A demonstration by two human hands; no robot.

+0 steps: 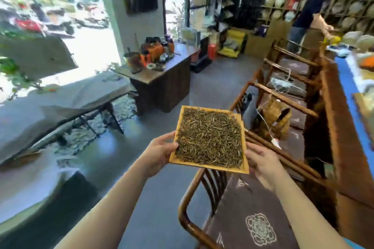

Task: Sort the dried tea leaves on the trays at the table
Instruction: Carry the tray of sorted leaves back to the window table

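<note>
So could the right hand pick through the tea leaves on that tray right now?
Probably not yet. The right hand is gripping the tray's right edge while the left hand holds the other side, with the tray in mid-air. The tea leaves lie uncovered, but letting go might tip it.

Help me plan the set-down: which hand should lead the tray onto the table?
Probably right. The right hand grips the tray on the side nearest the blue-topped table; the left hand holds the far edge.
</note>
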